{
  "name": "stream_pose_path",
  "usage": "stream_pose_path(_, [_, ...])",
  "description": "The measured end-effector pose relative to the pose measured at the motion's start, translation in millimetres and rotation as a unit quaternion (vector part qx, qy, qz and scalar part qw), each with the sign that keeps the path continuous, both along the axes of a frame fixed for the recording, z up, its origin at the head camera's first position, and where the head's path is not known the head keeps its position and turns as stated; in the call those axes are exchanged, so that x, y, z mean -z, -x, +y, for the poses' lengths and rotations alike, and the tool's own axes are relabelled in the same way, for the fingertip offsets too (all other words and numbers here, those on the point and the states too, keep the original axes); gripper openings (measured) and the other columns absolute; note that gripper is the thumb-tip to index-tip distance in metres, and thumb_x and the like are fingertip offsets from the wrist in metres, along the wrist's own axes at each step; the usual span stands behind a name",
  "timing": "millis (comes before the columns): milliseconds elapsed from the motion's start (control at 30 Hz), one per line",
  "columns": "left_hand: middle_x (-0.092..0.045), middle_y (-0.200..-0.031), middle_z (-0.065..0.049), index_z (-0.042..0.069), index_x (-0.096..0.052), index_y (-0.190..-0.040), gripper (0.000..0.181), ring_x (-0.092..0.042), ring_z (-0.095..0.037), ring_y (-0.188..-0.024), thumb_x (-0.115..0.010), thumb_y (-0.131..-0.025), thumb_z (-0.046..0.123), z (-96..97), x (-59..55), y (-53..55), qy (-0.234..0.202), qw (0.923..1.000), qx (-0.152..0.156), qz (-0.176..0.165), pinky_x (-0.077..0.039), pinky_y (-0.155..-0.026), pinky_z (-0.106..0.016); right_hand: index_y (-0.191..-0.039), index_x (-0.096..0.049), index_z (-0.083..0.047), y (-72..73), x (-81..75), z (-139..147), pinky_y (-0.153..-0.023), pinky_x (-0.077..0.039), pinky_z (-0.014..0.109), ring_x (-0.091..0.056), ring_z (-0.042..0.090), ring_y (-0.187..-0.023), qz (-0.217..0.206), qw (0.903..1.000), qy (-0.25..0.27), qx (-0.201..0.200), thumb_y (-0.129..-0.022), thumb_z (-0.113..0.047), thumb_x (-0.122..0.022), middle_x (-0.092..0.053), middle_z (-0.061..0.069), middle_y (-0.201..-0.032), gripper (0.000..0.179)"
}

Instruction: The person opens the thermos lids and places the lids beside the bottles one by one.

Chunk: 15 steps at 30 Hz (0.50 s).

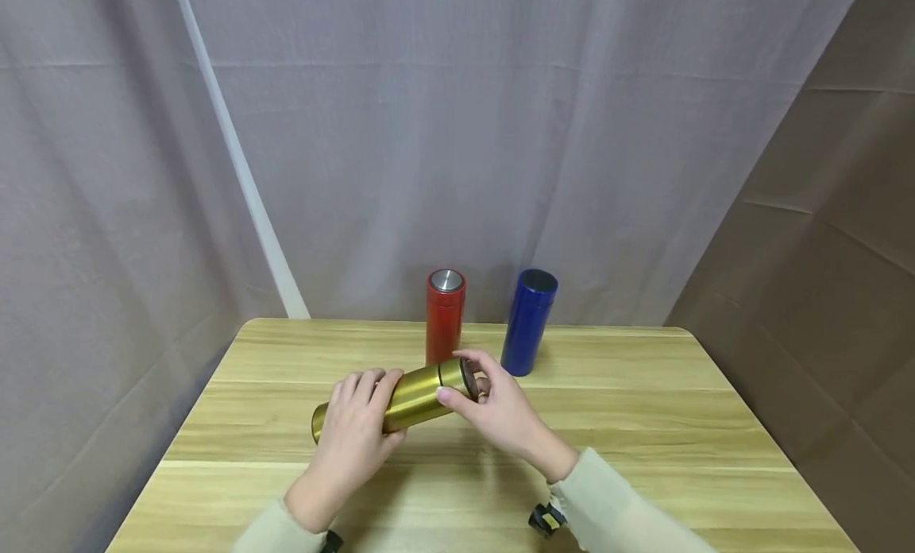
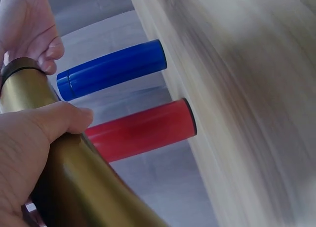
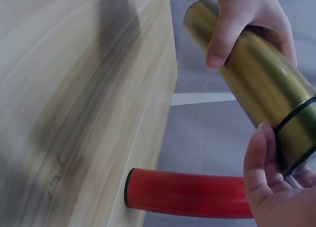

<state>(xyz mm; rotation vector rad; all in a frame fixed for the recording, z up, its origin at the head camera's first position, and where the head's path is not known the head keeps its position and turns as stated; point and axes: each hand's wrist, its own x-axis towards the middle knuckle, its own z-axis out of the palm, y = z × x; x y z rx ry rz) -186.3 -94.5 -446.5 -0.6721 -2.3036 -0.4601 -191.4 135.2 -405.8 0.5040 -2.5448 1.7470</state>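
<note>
A gold thermos flask (image 1: 416, 400) is held tilted above the table, its lidded end raised toward the right. My left hand (image 1: 353, 430) grips the flask's body, with the thumb (image 2: 64, 119) laid along its side in the left wrist view. At the other end, my right hand (image 1: 506, 414) holds the gold lid (image 1: 453, 375), thumb on the near side and fingers round the dark rim. A thin dark seam runs between lid and body. The fingers of the right hand (image 3: 281, 197) curve about the lid in the right wrist view.
Behind the gold flask a red thermos flask (image 1: 445, 322) with a silver top stands upright. To its right is a blue thermos flask (image 1: 527, 330) with a dark top. Both stand on the wooden table (image 1: 643, 426), with grey curtains (image 1: 465, 140) hanging behind.
</note>
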Motion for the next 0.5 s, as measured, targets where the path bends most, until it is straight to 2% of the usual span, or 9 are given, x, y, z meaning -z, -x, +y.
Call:
stream_pose_path(133, [-0.058, -0.109, -0.010, 0.007, -0.057, -0.126, 0.078, -0.052, -0.030, -0.091, -0.087, -0.057, 0.027, 0.5, 0.9, -0.6, -0.001, 1.0000, 0.003, -0.004, -0.044, -0.080, -0.045, -0.129, -0.051, -0.025, -2.9, -5.1, -3, -0.068, -0.056, 0.035, -0.065, 0.020, -0.088, -0.007, 1.0000, 0.004, 0.003, -0.082, -0.030, -0.078, -0.052, 0.005, -0.115, 0.054])
stream_pose_path(367, [-0.062, -0.109, -0.006, 0.008, -0.056, -0.128, 0.077, -0.057, -0.024, -0.091, -0.086, -0.061, 0.033, 2.3, 0.6, -2.9, -0.005, 0.9991, 0.032, -0.029, -0.049, -0.083, -0.042, -0.116, -0.054, -0.012, -20.9, -31.3, -9, -0.065, -0.056, 0.033, -0.065, 0.020, -0.080, -0.005, 0.9996, 0.027, 0.006, -0.078, -0.020, -0.082, -0.054, 0.010, -0.106, 0.048])
stream_pose_path(500, [-0.066, -0.109, -0.006, 0.009, -0.057, -0.129, 0.078, -0.063, -0.022, -0.092, -0.086, -0.061, 0.033, 2.8, 1.6, -4.4, -0.002, 0.9980, 0.045, -0.045, -0.054, -0.078, -0.039, -0.111, -0.053, -0.010, -24.5, -35.1, -9, -0.066, -0.057, 0.033, -0.066, 0.020, -0.081, -0.002, 0.9995, 0.029, -0.007, -0.078, -0.019, -0.082, -0.056, 0.011, -0.104, 0.045])
